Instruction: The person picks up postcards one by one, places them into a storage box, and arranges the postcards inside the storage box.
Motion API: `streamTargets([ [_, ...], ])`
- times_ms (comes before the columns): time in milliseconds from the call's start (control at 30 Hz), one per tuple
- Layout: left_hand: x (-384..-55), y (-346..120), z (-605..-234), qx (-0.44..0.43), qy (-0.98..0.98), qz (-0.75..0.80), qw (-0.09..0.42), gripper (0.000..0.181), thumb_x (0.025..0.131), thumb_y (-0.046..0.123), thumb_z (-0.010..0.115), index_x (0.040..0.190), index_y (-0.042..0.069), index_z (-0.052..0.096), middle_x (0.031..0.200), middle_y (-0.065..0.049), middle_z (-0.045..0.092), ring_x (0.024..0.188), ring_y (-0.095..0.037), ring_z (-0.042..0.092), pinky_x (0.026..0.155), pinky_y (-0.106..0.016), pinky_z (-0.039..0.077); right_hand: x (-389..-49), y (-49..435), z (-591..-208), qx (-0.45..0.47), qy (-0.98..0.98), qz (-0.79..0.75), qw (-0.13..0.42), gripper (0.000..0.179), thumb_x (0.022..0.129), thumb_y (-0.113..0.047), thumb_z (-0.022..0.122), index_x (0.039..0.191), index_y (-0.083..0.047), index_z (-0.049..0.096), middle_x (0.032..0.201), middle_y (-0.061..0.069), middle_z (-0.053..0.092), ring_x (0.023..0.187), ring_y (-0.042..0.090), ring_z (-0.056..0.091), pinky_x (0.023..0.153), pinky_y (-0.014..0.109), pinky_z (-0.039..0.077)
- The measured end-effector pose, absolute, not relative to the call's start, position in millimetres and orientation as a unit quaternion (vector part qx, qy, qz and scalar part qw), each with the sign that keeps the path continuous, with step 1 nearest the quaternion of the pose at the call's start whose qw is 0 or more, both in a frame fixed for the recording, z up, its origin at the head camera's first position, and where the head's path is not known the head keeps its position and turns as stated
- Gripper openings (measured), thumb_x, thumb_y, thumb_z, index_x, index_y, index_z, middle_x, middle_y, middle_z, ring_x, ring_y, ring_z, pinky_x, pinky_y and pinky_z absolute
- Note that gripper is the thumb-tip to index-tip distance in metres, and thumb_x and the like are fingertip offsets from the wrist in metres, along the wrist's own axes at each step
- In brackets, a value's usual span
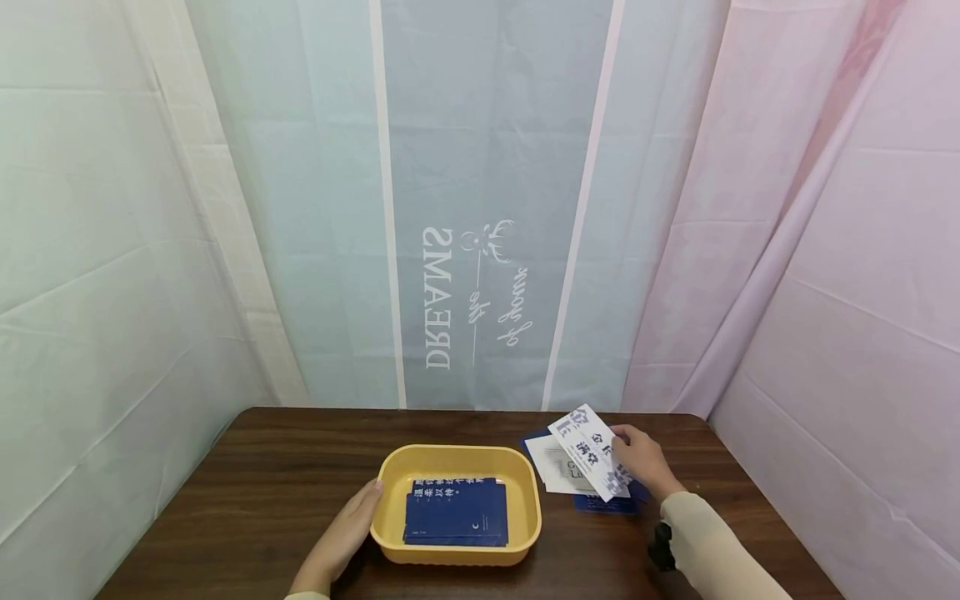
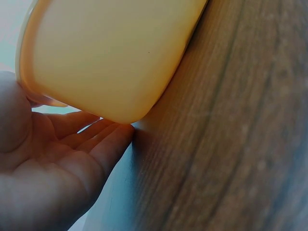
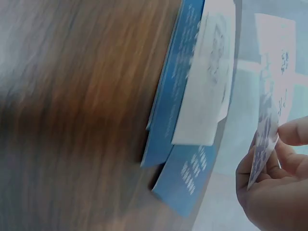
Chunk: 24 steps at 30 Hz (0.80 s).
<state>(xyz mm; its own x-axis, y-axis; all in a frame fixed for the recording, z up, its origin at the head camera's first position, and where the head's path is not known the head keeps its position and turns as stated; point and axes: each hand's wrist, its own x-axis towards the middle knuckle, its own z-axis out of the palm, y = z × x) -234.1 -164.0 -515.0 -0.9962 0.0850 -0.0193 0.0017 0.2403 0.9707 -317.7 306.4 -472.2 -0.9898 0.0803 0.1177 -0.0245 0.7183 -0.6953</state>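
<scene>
The work in hand is looking partway along, judging by how the cards are lying. Several blue cards [image 1: 456,518] are already resting inside the yellow tray [image 1: 450,557], overlapping one another flat on its floor, with white lettering showing along the far side. To the right of the tray, a loose pile is remaining on the desk [image 1: 247,500]: a white card [image 1: 544,473] is lying on top of blue cards [image 1: 596,504], which are fanning out beneath it. How many are lying in either group is not showing clearly.

The right hand [image 1: 643,461] is holding one white card with purple Chinese characters [image 1: 579,454] above this pile. Its fingers are pinching the card near one edge, the thumb [image 3: 294,132] pressing on the printed face and the other fingers supporting the back. Most of the card is extending beyond the fingertips, and in the right wrist view it is hanging tilted, apart from the pile. It is not yet inside the tray.

The left hand [image 1: 347,529] is resting against the tray's left side. Its fingers [image 2: 113,147] are lying fairly straight and relaxed along the outer wall, touching it near the base, while its thumb is sitting by the rim.
</scene>
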Motion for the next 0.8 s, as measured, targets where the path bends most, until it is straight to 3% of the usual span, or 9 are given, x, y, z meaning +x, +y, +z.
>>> streamTargets([
  [200,-235,-164,-515,0.025,0.79,0.611,0.039,0.073,0.11,0.042,0.034,0.147,-0.02,0.025,0.154,-0.038,0.024,0.144,-0.051,0.018,0.114,-0.064,0.018,-317,285,-464,-0.002,-0.911,0.407,0.067,0.035,0.102,-0.016,0.05,0.128,0.006,0.06,0.094,0.011,0.066,0.074,0.019,0.061,0.06,0.031,0.05],
  [500,-235,-165,-517,0.035,0.787,0.614,0.034,0.075,0.11,0.043,0.034,0.147,-0.021,0.025,0.154,-0.039,0.023,0.144,-0.052,0.017,0.115,-0.064,0.017,-315,253,-454,0.023,-0.894,0.446,0.043,0.032,0.104,-0.021,0.053,0.128,-0.004,0.064,0.091,0.005,0.066,0.069,0.018,0.063,0.059,0.033,0.052],
  [800,-236,-164,-517,0.029,0.786,0.616,0.038,0.076,0.11,0.044,0.034,0.147,-0.021,0.025,0.153,-0.039,0.023,0.144,-0.052,0.018,0.115,-0.064,0.017,-306,219,-447,0.058,-0.886,0.459,0.028,0.021,0.103,-0.017,0.056,0.118,-0.01,0.07,0.091,0.002,0.067,0.069,0.018,0.062,0.059,0.032,0.054],
])
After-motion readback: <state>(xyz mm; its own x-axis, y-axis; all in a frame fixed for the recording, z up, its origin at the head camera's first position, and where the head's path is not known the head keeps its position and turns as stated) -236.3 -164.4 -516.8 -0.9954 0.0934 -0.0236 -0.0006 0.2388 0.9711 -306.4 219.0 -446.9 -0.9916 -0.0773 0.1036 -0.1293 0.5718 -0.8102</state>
